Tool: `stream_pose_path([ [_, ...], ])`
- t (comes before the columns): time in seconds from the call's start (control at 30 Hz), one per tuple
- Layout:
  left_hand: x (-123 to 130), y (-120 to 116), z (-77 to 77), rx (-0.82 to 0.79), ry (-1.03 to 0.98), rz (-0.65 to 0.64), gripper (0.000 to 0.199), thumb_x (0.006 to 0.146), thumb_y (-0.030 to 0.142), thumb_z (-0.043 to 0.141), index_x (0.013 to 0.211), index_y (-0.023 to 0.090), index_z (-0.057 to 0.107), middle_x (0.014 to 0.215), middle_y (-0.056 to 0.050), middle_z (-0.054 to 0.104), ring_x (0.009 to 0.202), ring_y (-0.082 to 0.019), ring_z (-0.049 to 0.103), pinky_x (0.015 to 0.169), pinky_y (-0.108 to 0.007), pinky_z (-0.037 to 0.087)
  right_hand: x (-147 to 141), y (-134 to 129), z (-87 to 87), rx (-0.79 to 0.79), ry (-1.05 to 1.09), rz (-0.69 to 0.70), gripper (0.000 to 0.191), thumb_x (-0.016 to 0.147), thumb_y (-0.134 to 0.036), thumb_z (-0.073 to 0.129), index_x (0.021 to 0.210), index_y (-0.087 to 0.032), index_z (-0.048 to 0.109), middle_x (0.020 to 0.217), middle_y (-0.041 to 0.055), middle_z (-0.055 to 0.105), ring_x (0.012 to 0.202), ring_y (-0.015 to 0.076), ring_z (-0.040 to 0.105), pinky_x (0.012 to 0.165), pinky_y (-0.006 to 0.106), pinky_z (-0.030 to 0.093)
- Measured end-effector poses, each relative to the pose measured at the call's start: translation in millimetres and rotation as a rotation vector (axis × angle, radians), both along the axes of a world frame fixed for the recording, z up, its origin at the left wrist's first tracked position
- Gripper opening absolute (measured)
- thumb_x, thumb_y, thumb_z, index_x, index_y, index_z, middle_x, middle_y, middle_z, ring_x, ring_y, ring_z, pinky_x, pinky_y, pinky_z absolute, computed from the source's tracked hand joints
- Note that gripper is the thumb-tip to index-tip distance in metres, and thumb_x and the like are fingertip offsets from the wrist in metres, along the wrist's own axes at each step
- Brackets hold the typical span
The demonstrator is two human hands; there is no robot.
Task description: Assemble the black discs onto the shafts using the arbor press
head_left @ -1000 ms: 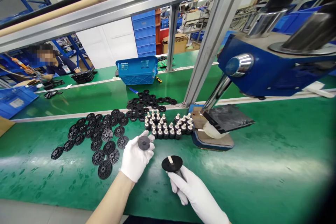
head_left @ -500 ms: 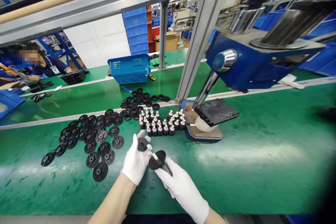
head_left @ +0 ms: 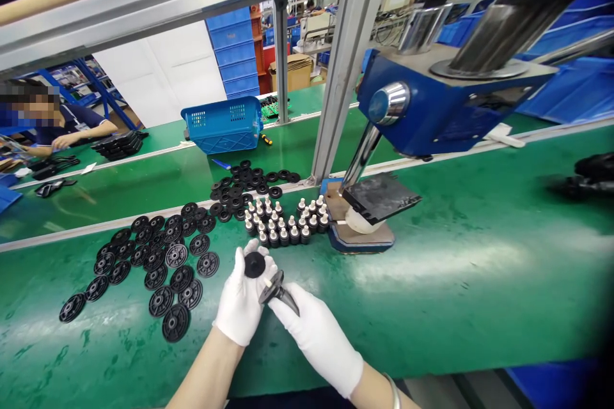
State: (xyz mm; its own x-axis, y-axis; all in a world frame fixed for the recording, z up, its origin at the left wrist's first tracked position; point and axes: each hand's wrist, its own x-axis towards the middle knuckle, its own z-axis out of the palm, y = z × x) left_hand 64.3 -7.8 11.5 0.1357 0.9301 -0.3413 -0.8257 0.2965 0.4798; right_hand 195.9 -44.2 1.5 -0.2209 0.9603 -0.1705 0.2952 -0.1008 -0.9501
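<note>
My left hand [head_left: 242, 297], in a white glove, is closed on a small black round disc [head_left: 254, 264], held face up between thumb and fingers. Gloved too, my right hand [head_left: 314, 332] grips a black handle-like part [head_left: 288, 299] with a round flange [head_left: 271, 287] at its end; a short white pin sticks out of the flange toward the left hand. The two parts are close together but apart. Beyond the hands stand rows of small black parts with white tops [head_left: 283, 230]. Ribbed black wheels [head_left: 175, 322] lie spread to the left.
A blue press [head_left: 364, 236] stands right of centre, a dark plate on it. Smaller black rings [head_left: 245, 176] lie near the metal post [head_left: 336, 77]. Behind are a blue basket [head_left: 223, 131] and a seated person [head_left: 67, 124]. A dark object [head_left: 595, 176] sits at the right edge.
The view has shifted, so the bench things appear further left. My left hand has turned the disc to show its other face. My right hand has tilted the flanged part, its pin now pointing left.
</note>
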Motion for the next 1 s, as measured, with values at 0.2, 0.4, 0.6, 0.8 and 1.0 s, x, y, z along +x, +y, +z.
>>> stream_pose_path([
  [0.2,2,-7,-1.3,0.163,0.281,0.052,0.033,0.091,0.037,0.059,0.116,0.016,0.063,0.115,-0.009,0.062,0.106,-0.021,0.064,0.101,-0.037,0.048,-4,7,5.2,0.048,-0.098,-0.009,0.025,0.092,-0.043,0.049,0.079,-0.022,0.053,0.075,-0.0001,0.063,0.070,0.0176,0.058,0.064,0.026,0.039],
  [0.4,-1,-11,-7.1,0.284,0.492,0.037,0.035,0.091,0.040,0.056,0.117,0.018,0.063,0.120,-0.010,0.063,0.111,-0.024,0.062,0.103,-0.040,0.046,-5,9,5.8,0.054,-0.128,-0.013,0.025,0.092,-0.042,0.048,0.080,-0.021,0.053,0.075,0.0007,0.063,0.070,0.0179,0.059,0.064,0.026,0.038],
  [0.6,-5,-9,-5.9,0.444,0.654,-0.006,0.031,0.097,0.037,0.044,0.112,0.020,0.065,0.121,-0.008,0.063,0.115,-0.023,0.059,0.106,-0.037,0.043,-2,9,8.3,0.078,-0.170,0.004,0.026,0.091,-0.040,0.049,0.074,-0.021,0.050,0.071,0.0001,0.061,0.066,0.0167,0.056,0.062,0.026,0.036],
  [0.8,-3,-9,-2.7,0.550,0.747,-0.027,0.029,0.098,0.032,0.042,0.106,0.019,0.066,0.115,-0.008,0.064,0.111,-0.022,0.060,0.104,-0.036,0.044,-5,10,10.7,0.058,-0.056,-0.015,0.028,0.090,-0.040,0.047,0.069,-0.021,0.046,0.065,-0.0014,0.055,0.059,0.0144,0.049,0.058,0.025,0.035],
  [1.0,7,-13,0.2,0.520,0.654,0.055,0.027,0.097,0.032,0.043,0.105,0.019,0.065,0.113,-0.008,0.063,0.109,-0.025,0.061,0.102,-0.041,0.046,-15,3,18.3,0.030,0.144,-0.106,0.022,0.086,-0.035,0.047,0.069,-0.021,0.046,0.065,-0.0013,0.054,0.060,0.0132,0.048,0.059,0.023,0.038],
])
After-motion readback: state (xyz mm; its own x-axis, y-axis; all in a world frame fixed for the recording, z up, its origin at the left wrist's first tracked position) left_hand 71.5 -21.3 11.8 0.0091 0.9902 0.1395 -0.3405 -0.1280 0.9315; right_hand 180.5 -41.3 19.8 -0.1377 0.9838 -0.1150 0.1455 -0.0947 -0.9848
